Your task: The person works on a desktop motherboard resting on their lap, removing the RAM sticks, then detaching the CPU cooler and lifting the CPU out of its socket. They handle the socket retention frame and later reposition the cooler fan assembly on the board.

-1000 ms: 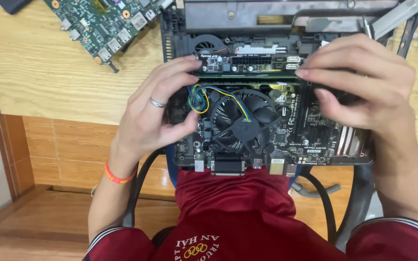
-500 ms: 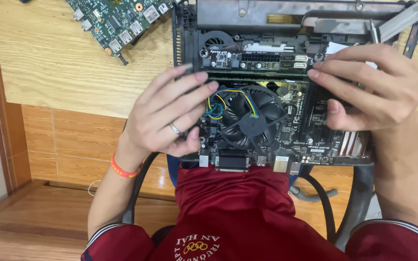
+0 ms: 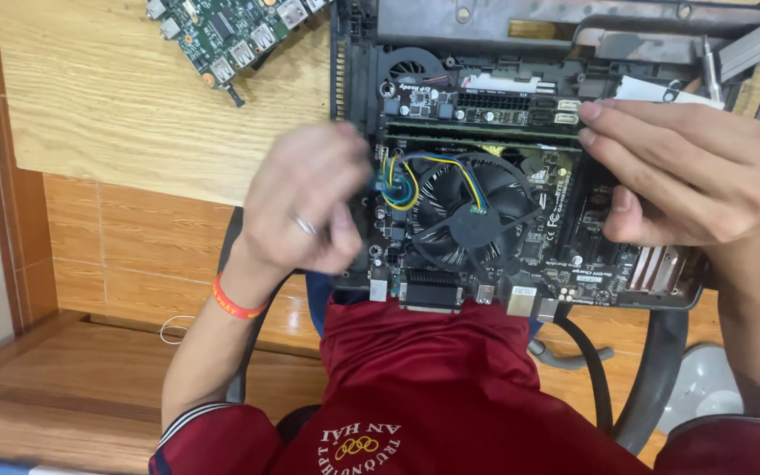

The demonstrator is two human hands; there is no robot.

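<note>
My left hand point(image 3: 305, 211) is motion-blurred at the left edge of the black motherboard point(image 3: 565, 220), fingers curled loosely. Can't tell if they pinch anything; they sit over the board's left margin, just beside the coiled yellow-blue fan cable point(image 3: 396, 180). Silver ring on one finger, orange wristband point(image 3: 235, 301) on that wrist.

My right hand point(image 3: 683, 180) rests on the board's right side, fingers point(image 3: 626, 119) stretched out flat, tips on the long memory slot strip point(image 3: 485, 134) running across the board above the fan. Thumb is tucked below against the board. Fingers are mostly straight, pressing or steadying, not wrapped around anything I can see.

The motherboard lies in front of me at the near edge of the wooden table point(image 3: 134, 97), near side overhanging toward my lap, rear ports facing me. Round black cooler fan point(image 3: 468, 211) sits mid-board, between my two hands. A copper-coloured heatsink point(image 3: 657, 268) shows at the board's near right corner, just under my right hand.

Behind the board, a dark laptop chassis point(image 3: 529, 35) with a small fan point(image 3: 411, 66). A green circuit board point(image 3: 230, 35) lies at the upper left of the table, well apart from my left hand. Red shirt point(image 3: 433, 387) fills the bottom.
</note>
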